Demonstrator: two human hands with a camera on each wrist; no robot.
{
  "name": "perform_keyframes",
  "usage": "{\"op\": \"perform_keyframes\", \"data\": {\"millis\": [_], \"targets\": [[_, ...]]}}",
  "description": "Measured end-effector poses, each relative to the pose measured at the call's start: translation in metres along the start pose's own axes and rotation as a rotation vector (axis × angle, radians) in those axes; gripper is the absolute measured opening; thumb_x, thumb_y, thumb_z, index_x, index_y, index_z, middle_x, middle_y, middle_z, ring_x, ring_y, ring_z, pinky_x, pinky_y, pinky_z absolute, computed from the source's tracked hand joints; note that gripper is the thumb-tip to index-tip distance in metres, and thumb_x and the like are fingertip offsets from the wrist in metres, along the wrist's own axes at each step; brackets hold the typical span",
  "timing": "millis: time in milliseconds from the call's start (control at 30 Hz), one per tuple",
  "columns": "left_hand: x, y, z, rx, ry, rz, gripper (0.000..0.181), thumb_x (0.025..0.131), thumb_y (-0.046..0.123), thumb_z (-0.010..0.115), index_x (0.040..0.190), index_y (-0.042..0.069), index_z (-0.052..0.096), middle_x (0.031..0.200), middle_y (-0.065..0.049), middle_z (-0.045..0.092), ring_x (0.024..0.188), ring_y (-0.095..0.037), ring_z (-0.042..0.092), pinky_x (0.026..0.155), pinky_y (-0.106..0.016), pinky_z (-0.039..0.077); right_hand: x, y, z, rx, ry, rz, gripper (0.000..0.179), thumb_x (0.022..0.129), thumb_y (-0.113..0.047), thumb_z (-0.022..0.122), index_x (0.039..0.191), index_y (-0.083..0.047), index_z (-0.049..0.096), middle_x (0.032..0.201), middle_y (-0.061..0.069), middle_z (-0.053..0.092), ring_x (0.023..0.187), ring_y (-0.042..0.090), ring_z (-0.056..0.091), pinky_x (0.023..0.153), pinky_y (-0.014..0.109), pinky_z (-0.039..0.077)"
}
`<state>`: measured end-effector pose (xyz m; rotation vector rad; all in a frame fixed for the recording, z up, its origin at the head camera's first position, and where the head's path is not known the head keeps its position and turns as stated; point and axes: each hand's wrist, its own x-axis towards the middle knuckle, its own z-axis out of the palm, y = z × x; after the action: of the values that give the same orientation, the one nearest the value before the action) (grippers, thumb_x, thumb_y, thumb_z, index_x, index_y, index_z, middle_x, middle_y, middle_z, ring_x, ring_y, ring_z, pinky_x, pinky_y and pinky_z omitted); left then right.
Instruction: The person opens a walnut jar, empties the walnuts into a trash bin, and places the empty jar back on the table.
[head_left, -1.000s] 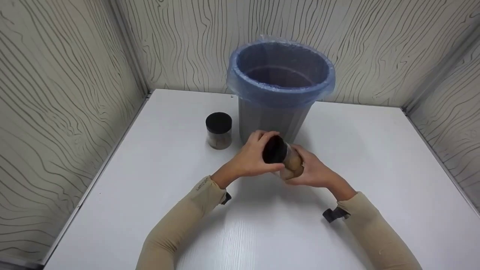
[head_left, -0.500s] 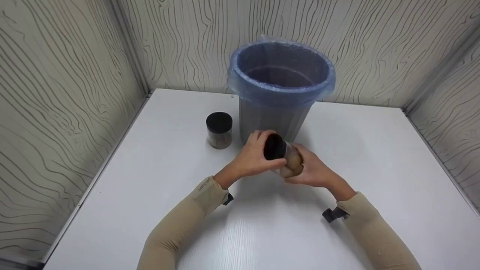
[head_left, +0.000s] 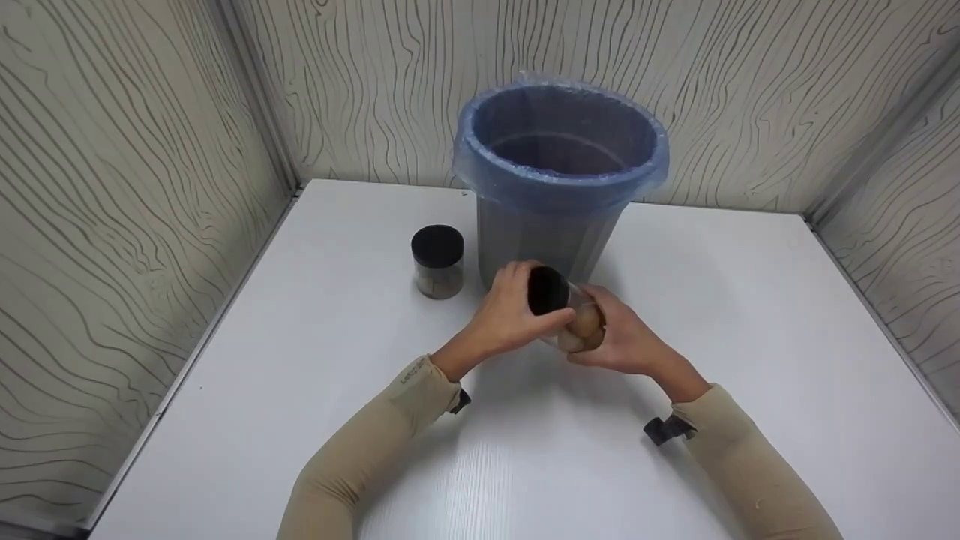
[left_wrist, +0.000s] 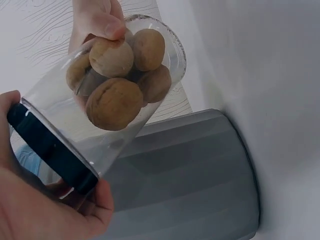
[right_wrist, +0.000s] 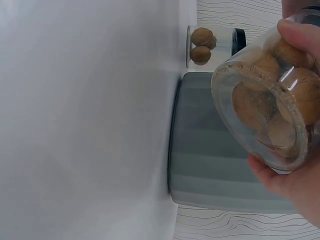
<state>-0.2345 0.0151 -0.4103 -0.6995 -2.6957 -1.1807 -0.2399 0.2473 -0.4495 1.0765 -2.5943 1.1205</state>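
A clear jar [left_wrist: 117,145] with a black screw lid [head_left: 547,291] is held tilted in front of the bin, above the table. Several walnuts [left_wrist: 114,104] lie in its base end. My left hand [head_left: 506,315] grips the lid, with the thumb along its near side and the fingers over its far side. Around the jar's lower body curls my right hand [head_left: 628,339], the base facing down and right. From the left wrist the lid shows on the jar's mouth, with the left fingers around its edge.
A grey bin [head_left: 551,236] with a blue bag [head_left: 555,191] folded over its rim stands just behind the hands. Left of it, a second black-lidded jar [head_left: 439,277] of walnuts stands upright on the white table [head_left: 300,337]. Patterned panels [head_left: 360,90] enclose the table.
My left hand has turned a little on the lid, its thumb shifting up and away. The jar has tilted slightly, and my right hand has stayed nearly still.
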Motion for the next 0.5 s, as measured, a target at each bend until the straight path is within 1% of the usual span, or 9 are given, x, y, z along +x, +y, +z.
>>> {"op": "perform_keyframes", "data": {"millis": [100,167,233,333,400,500], "targets": [[-0.001,0.000,-0.001,0.009,-0.021,-0.003,0.093,0.076,0.071,0.057,0.141,0.009,0.034,0.131,-0.007,0.042,0.115,-0.019,0.041,0.092,-0.036,0.042,0.000,0.001,0.000,0.008,-0.007,-0.004,0.094,0.067,-0.027,0.087,0.143,-0.012,0.034,0.132,0.005,0.048,0.109,0.017,0.052,0.086,0.040,0.047],[-0.001,-0.001,-0.002,-0.002,-0.054,0.022,0.099,0.075,0.071,0.058,0.146,0.009,0.028,0.139,-0.008,0.037,0.122,-0.019,0.038,0.097,-0.038,0.040,-0.001,0.002,-0.001,0.034,-0.019,0.004,0.095,0.066,-0.026,0.087,0.143,-0.012,0.034,0.133,0.004,0.047,0.110,0.018,0.052,0.087,0.039,0.046],[-0.001,-0.003,-0.004,-0.031,-0.095,0.078,0.103,0.075,0.067,0.063,0.149,0.010,0.021,0.146,-0.009,0.028,0.129,-0.020,0.032,0.101,-0.040,0.037,-0.002,0.002,-0.002,0.076,-0.034,0.022,0.095,0.065,-0.024,0.088,0.143,-0.013,0.034,0.133,0.003,0.047,0.112,0.018,0.050,0.089,0.040,0.045],[-0.001,-0.009,-0.008,-0.086,-0.162,0.204,0.107,0.074,0.056,0.072,0.152,0.012,0.014,0.153,-0.007,0.017,0.137,-0.018,0.022,0.105,-0.041,0.031,-0.004,0.002,-0.004,0.148,-0.069,0.051,0.094,0.065,-0.020,0.087,0.143,-0.015,0.034,0.134,0.001,0.046,0.115,0.019,0.048,0.092,0.043,0.042],[0.000,-0.013,-0.010,-0.113,-0.195,0.290,0.108,0.073,0.050,0.077,0.152,0.012,0.014,0.153,-0.005,0.015,0.138,-0.017,0.019,0.106,-0.040,0.029,-0.005,0.002,-0.006,0.192,-0.093,0.068,0.094,0.066,-0.019,0.087,0.143,-0.017,0.034,0.135,0.001,0.046,0.116,0.019,0.047,0.094,0.044,0.041],[0.001,-0.017,-0.012,-0.125,-0.221,0.368,0.107,0.072,0.044,0.080,0.152,0.012,0.016,0.152,-0.004,0.019,0.137,-0.015,0.020,0.106,-0.038,0.029,-0.007,0.002,-0.008,0.237,-0.123,0.073,0.094,0.066,-0.018,0.087,0.143,-0.018,0.034,0.136,0.001,0.045,0.118,0.021,0.047,0.095,0.044,0.039]]}}
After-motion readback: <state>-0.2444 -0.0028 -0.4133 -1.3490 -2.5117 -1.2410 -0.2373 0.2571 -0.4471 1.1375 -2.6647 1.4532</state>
